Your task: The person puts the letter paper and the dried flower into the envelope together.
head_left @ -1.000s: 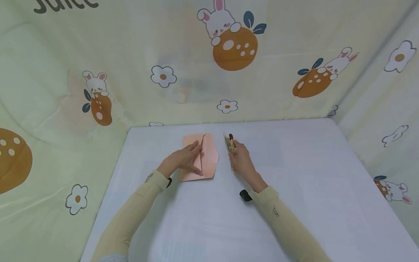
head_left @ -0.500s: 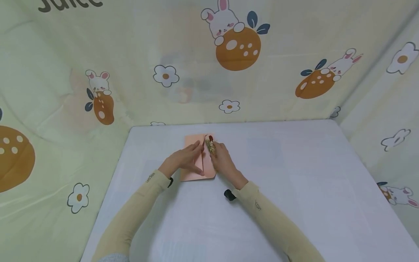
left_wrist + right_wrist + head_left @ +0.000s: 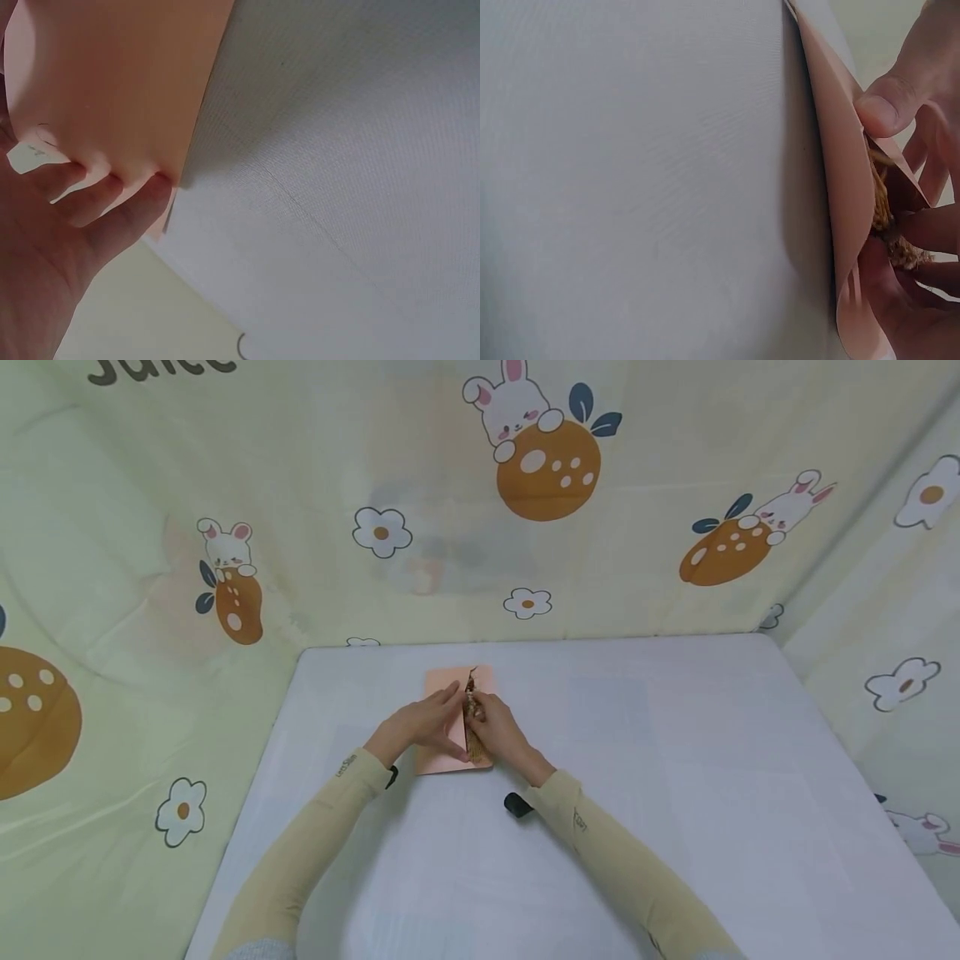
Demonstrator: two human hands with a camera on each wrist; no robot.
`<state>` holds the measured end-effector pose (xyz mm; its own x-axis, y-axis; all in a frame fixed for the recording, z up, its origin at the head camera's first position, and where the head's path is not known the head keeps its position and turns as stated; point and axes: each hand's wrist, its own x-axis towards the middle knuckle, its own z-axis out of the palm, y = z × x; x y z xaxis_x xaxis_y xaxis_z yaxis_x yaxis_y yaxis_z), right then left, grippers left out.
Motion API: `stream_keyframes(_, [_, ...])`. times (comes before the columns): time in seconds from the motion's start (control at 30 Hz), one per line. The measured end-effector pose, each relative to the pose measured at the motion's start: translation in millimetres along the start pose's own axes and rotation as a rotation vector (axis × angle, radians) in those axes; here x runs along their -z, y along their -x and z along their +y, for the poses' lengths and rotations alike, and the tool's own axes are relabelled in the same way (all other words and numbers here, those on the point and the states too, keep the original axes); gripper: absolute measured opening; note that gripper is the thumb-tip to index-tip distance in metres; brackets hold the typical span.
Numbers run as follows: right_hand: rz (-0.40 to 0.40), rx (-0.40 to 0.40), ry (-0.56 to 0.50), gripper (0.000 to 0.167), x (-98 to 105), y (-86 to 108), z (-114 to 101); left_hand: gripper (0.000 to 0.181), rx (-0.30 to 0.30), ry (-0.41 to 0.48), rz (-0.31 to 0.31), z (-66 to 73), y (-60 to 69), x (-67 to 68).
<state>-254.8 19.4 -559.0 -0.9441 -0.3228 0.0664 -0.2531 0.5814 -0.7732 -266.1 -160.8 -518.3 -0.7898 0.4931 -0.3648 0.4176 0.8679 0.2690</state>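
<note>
A peach paper envelope (image 3: 441, 763) lies on the table with its mouth facing right. My left hand (image 3: 423, 725) rests on its front panel, thumb and fingers spread; in the left wrist view the fingers press against the bowed paper (image 3: 135, 75). My right hand (image 3: 502, 731) pinches a small bunch of dried flowers (image 3: 476, 747) at the mouth. In the right wrist view, the mouth gapes and part of the dried flowers (image 3: 881, 193) lies inside, between the two paper layers. The left thumb (image 3: 889, 109) sits at the edge of the opening.
The white-covered table (image 3: 675, 777) reaches out to both sides and toward me. A cloth backdrop (image 3: 315, 527) printed with rabbits and flowers hangs behind and along the sides. A black wrist-worn piece (image 3: 517, 805) juts from my right sleeve.
My right hand has carried the dried flowers leftward from beside the envelope into its mouth. My left hand has stayed on the envelope.
</note>
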Motion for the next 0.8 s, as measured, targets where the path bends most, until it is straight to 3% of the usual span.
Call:
stream_keyframes(0.17, [-0.021, 0.027, -0.012, 0.044, 0.1, -1.4, -2.7, 0.125, 0.001, 0.011, 0.001, 0.9, 1.7, 0.9])
stream_keyframes(0.8, [-0.069, -0.003, -0.082, 0.039, -1.9, -8.8, 0.4, 0.124, 0.008, 0.024, 0.002, 1.4, 1.2, 1.7])
